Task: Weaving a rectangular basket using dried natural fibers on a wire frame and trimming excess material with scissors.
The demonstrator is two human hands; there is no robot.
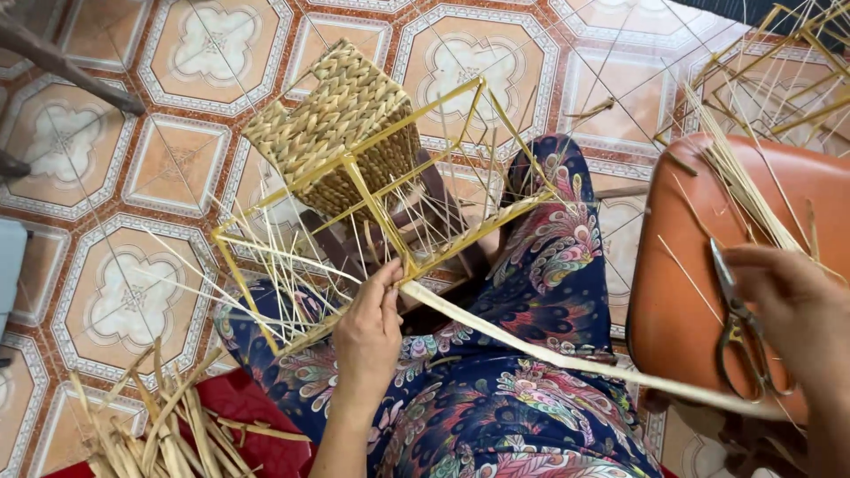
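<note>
A yellow wire frame, partly covered with woven straw basketwork, rests over my lap. My left hand presses on the frame's near bar where a long pale flat strip is attached. The strip runs right across my patterned lap toward my right hand. That hand reaches over an orange stool and its fingers rest on a pair of scissors lying there. Whether the fingers close around the scissors or hold the strip's end is unclear.
Thin straw strips lie in a bundle on the orange stool, with more yellow frames behind it. Loose dried strips are piled on a red cloth at lower left. A patterned tile floor surrounds me.
</note>
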